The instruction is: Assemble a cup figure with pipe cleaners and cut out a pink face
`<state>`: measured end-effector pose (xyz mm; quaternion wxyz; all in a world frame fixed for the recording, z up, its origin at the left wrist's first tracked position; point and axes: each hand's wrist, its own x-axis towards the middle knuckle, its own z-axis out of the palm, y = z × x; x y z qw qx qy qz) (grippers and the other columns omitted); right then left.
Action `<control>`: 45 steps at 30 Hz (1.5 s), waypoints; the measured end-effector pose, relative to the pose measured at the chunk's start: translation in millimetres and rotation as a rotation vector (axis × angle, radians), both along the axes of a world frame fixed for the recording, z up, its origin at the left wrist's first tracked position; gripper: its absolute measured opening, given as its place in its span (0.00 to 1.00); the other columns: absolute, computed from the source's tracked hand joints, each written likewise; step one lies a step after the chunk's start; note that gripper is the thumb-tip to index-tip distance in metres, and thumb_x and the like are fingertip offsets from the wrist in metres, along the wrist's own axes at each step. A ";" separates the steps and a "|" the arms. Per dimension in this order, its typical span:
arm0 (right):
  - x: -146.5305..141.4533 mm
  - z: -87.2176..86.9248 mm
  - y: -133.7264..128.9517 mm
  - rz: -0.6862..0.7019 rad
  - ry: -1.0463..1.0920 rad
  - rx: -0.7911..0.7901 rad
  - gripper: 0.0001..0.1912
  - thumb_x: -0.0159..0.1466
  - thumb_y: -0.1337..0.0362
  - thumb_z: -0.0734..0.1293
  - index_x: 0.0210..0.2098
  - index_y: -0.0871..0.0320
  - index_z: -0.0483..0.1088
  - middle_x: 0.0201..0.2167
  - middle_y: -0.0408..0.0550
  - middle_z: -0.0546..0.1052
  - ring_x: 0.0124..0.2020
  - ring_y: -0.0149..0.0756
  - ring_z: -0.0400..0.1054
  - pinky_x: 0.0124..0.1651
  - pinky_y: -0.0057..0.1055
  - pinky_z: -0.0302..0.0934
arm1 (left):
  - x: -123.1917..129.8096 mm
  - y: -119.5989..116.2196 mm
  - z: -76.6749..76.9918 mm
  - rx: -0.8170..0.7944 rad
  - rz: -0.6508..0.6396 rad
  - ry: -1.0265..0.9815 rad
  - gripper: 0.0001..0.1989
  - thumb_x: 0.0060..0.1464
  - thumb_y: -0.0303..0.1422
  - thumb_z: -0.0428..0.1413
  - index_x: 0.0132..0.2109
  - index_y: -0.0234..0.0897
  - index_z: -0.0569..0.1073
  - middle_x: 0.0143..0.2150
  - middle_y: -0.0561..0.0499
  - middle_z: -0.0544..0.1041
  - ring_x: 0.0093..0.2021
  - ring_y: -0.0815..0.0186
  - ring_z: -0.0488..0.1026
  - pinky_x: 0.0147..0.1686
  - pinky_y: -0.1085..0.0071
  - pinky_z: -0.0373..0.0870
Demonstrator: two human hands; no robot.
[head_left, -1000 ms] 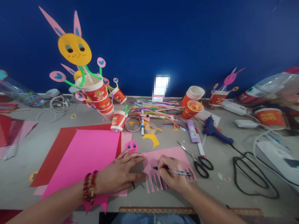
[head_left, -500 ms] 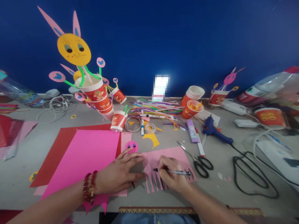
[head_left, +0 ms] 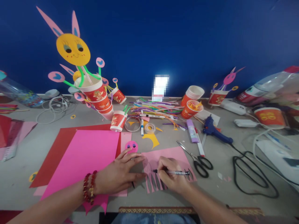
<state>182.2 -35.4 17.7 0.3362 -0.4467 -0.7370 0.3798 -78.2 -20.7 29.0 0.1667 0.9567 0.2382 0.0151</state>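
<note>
My right hand [head_left: 171, 174] grips a pen [head_left: 178, 172] with a clear barrel and dark ends. Its tip is at a light pink sheet [head_left: 167, 152] that bears drawn outlines on the left and pointed cut-outs along its lower edge. My left hand [head_left: 120, 174] lies with fingers stretched toward that sheet's left edge, over other coloured paper. A thin dark stick-like thing [head_left: 133, 184] pokes out beneath it, mostly hidden. Just above the left fingers is a pink paper circle [head_left: 131, 146] with drawn eyes. Scissors [head_left: 197, 161] lie right of the sheet.
Bright pink paper [head_left: 86, 155] overlaps red paper [head_left: 50, 158] on the left. Decorated cups [head_left: 93, 91] stand behind, with pipe cleaners [head_left: 154, 109] in the middle. On the right are a blue glue gun [head_left: 216, 132], its black cord [head_left: 235, 174] and a glue stick [head_left: 192, 130].
The pen and my right hand have shifted very slightly left on the light pink sheet. My left hand stays in the same place.
</note>
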 end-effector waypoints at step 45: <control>9.2 6.2 -16.5 -0.016 0.313 0.115 0.05 0.59 0.70 0.63 0.27 0.54 0.66 0.21 0.39 0.69 0.21 0.30 0.63 0.26 0.26 0.56 | 37.6 -5.2 14.0 -0.048 0.184 -0.313 0.08 0.59 0.22 0.53 0.42 0.39 0.72 0.52 0.47 0.71 0.57 0.58 0.63 0.60 0.58 0.60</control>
